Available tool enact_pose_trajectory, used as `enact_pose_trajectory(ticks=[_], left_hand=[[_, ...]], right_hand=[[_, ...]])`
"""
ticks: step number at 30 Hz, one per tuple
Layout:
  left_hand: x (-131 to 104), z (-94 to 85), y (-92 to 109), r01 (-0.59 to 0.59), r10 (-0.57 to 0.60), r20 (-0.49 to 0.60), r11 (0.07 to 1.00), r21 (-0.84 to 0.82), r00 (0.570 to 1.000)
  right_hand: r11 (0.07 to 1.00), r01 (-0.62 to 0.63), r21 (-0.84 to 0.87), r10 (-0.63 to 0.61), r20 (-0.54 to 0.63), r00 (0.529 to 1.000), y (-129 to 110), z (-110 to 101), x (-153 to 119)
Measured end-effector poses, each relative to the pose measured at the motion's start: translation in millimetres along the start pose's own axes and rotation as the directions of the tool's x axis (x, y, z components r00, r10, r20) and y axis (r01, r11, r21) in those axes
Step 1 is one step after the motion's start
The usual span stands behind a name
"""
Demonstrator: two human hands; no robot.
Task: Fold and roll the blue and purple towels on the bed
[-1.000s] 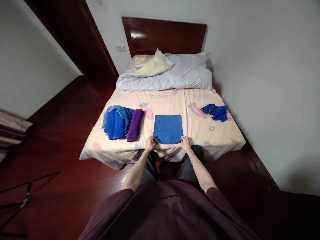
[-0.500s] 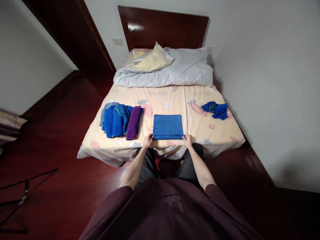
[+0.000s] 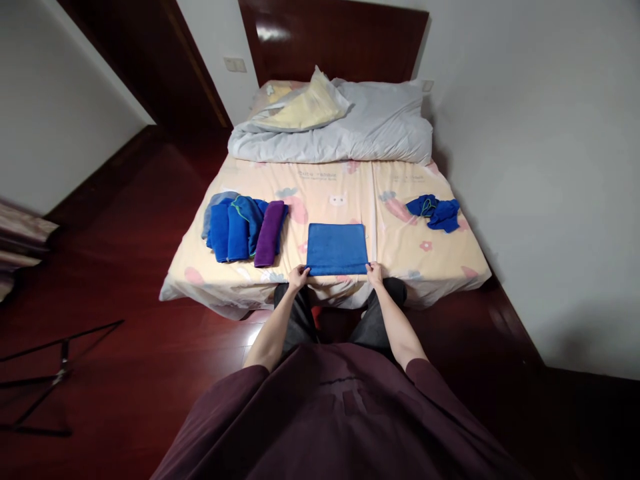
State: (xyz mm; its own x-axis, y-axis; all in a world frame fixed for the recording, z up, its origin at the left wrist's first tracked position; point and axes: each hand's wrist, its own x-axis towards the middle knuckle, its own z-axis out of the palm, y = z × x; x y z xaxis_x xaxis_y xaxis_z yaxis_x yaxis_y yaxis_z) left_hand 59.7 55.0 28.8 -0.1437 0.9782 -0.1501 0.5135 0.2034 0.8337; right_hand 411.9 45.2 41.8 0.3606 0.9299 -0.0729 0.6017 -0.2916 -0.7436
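Note:
A blue towel (image 3: 337, 245) lies flat as a rectangle near the foot of the bed, its near edge turned over in a narrow strip. My left hand (image 3: 299, 276) pinches the near left corner of this towel. At the near right corner, my right hand (image 3: 375, 274) pinches it in the same way. To the left sit several rolled or folded blue cloths (image 3: 229, 230) in a pile, with a purple rolled towel (image 3: 269, 233) at the pile's right side. Crumpled blue cloths (image 3: 444, 215) with a green edging lie over on the right.
The bed (image 3: 330, 183) has a patterned sheet. A grey quilt (image 3: 385, 123) and a pale yellow cloth (image 3: 315, 107) are bunched before the dark headboard (image 3: 340, 40). Black stand legs (image 3: 63, 360) rest on the floor at left.
The view has tilted slightly, so the bed sits higher in the picture. Both hands keep hold of the towel's near corners, and the turned-over strip at its near edge looks slightly different.

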Motion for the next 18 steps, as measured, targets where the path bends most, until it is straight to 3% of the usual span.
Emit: enact_pose_trajectory(ticks=[5, 18], left_hand=[[1.6, 2.3, 0.5, 0.05, -0.047, -0.05, 0.997, 0.063, 0.998], [-0.2, 1.1, 3.1, 0.08, -0.075, -0.037, 0.983, 0.164, 0.996]], right_hand=[[0.997, -0.003, -0.077, 0.005, 0.029, 1.0, 0.3, -1.9, -4.8], [0.989, -0.05, -0.14, 0.058, 0.052, 0.997, -3.0, -2.3, -7.2]])
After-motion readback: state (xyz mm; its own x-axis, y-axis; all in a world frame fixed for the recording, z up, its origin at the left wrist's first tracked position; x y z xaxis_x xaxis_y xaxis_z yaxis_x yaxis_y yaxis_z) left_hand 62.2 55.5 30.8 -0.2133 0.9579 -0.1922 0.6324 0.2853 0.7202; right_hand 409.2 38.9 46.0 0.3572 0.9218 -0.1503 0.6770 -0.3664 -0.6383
